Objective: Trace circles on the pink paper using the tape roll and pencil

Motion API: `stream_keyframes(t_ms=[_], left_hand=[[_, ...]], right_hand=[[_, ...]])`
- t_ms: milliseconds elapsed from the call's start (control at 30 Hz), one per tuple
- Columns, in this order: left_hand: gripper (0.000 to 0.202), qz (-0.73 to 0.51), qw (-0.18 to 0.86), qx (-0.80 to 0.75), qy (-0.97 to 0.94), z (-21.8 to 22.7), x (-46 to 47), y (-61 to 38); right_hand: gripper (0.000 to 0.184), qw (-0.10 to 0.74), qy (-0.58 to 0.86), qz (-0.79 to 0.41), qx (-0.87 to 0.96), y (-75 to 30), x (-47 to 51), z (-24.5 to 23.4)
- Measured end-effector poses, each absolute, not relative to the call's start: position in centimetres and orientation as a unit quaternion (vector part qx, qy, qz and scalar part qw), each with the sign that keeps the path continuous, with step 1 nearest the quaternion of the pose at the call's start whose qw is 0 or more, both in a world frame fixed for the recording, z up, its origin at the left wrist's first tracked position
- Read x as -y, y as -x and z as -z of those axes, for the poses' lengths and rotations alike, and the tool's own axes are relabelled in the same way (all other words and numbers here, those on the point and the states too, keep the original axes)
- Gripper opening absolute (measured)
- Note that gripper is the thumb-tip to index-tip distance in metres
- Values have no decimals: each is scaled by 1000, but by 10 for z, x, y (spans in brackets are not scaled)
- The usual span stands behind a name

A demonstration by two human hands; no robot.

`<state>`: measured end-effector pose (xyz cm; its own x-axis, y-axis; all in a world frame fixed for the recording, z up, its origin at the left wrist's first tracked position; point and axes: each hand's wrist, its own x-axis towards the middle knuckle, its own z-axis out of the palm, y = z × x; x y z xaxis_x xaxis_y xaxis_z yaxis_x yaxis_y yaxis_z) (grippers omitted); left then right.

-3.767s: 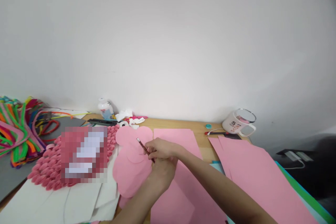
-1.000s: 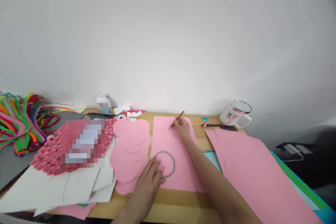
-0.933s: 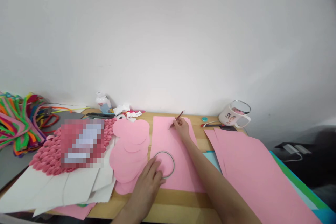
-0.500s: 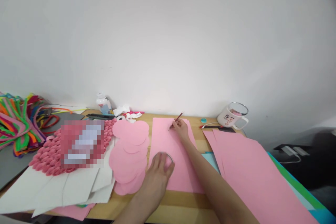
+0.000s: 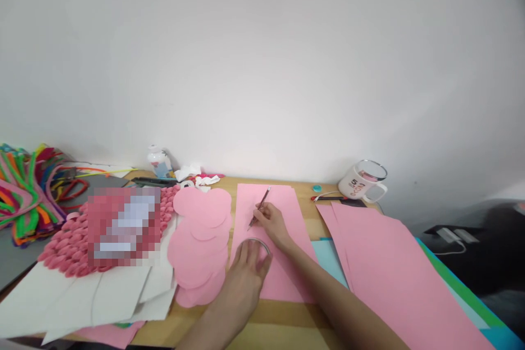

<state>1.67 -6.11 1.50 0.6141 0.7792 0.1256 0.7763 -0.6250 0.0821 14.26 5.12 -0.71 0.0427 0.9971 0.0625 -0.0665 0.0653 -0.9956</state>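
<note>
On a pink sheet of paper [image 5: 250,197] in the middle of the table, my left hand [image 5: 245,276] holds down a thin-rimmed round ring [image 5: 263,243], its fingers over the near part of it. What fills the ring is partly hidden by the fingers. My right hand [image 5: 271,223] is closed around a dark pencil [image 5: 266,196], whose tip is near the paper just above the ring's far edge. Cut pink paper circles [image 5: 197,251] overlap in a pile to the left of the sheet.
More pink sheets [image 5: 394,262] lie at the right, by a white mug [image 5: 356,181]. At the left are a pink knitted piece [image 5: 68,243], white sheets [image 5: 115,295], colourful pipe cleaners [image 5: 33,191], red-handled scissors [image 5: 77,188] and a white bottle [image 5: 159,161]. A wall rises behind the table.
My right hand has brought the pencil left and toward me, closer to the ring. My left hand and the ring stay in nearly the same place.
</note>
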Motion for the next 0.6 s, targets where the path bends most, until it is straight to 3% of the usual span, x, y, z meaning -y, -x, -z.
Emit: stream_keyframes(t_ms=[333, 600], left_hand=[[46, -33, -28, -412, -910, -19, 59, -21], [45, -66, -11, -420, -905, -19, 58, -21]], right_hand=[[10, 460, 453, -470, 601, -130, -31, -7], [11, 443, 485, -441, 612, -148, -35, -11]])
